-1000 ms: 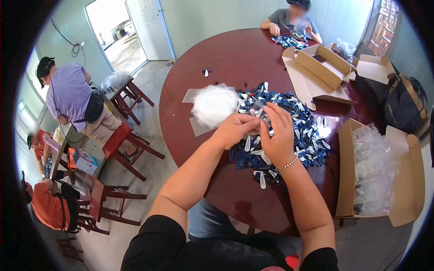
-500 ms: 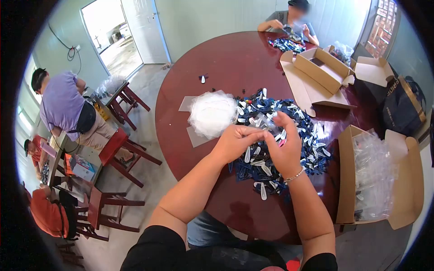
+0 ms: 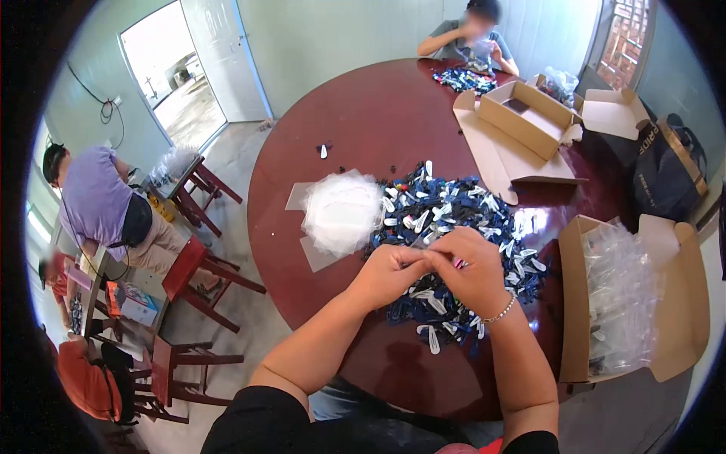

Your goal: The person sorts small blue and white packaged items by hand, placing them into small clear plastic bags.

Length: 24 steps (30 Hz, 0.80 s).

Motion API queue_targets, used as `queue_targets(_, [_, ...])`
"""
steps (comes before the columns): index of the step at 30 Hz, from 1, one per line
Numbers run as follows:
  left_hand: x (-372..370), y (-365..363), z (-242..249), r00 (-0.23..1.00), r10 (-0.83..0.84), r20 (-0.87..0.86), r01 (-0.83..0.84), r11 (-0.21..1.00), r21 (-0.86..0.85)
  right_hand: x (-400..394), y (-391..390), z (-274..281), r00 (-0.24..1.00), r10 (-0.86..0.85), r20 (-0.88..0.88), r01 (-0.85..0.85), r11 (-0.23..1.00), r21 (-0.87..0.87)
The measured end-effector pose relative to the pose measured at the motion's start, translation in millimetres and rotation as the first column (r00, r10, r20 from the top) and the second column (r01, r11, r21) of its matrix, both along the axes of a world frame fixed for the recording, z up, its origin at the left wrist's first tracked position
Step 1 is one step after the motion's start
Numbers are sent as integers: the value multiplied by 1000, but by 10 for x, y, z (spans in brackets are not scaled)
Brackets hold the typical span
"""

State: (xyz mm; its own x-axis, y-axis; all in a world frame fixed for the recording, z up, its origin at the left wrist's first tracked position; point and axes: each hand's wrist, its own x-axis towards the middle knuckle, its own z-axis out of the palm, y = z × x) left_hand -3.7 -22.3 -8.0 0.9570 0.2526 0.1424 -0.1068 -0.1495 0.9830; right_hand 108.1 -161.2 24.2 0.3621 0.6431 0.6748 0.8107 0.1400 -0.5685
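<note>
While my left fingers (image 3: 410,259) and right fingers (image 3: 448,244) pinch together at frame centre, seemingly working mostly hidden clear plastic (image 3: 420,243) over the hair-clip pile (image 3: 454,208), the next move probably calls for a steady two-handed grip.

The sleeves (image 3: 261,420) are short and black, the jeans (image 3: 336,405) blue, the right-wrist bracelet (image 3: 501,314) beaded.

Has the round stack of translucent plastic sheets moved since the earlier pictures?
No: the stack keeps its place on the glossy dark-red round table.
</note>
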Motion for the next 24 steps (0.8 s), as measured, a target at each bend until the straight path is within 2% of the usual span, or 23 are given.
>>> queue_targets(2, [-3, -7, 43, 999, -22, -29, 22, 1000, 22, -12, -3, 57, 998, 3, 69, -6, 999, 44])
queue_targets(5, [11, -76, 66, 999, -25, 24, 25, 999, -22, 20, -102, 180, 997, -15, 79, 18, 999, -39])
queue_targets(6, [18, -92, 70, 999, -35, 39, 37, 998, -46, 50, -136, 164, 999, -25, 34, 26, 999, -38])
queue_targets(9, [36, -107, 1, 998, -39, 47, 43, 993, -107, 89, -183, 215, 998, 13, 65, -9, 998, -55])
queue_targets(11, [41, -56, -62, 997, -66, 39, 69, 995, -75, 97, -197, 261, 996, 73, 43, -68, 992, -104])
queue_targets(13, [60, -49, -63, 997, -75, -5, 75, 994, 79, 55, -210, 314, 991, 95, 90, -81, 986, -144])
queue_targets(15, [94, -73, -48, 997, -60, 54, 57, 996, 70, 57, -256, 308, 989, 87, 116, -57, 969, -242])
queue_targets(17, [148, -112, 31, 996, -76, 39, 74, 996, 52, 102, -271, 248, 979, 21, 201, 20, 979, -202])
queue_targets(18, [180, -125, 67, 995, -86, 43, 84, 995, 58, 127, -311, 295, 978, 22, 206, 29, 970, -241])
queue_targets(20, [260, -132, 138, 987, -161, -5, 159, 970, 183, 202, -402, 356, 978, 9, 209, 49, 961, -273])
queue_targets(22, [380, -137, 104, 981, -190, 47, 182, 973, 145, 250, -473, 396, 984, -19, 179, 61, 970, -236])
queue_targets(24, [470, -115, 110, 986, -167, -10, 164, 959, 229, 302, -512, 427, 978, -36, 204, 69, 985, -158])
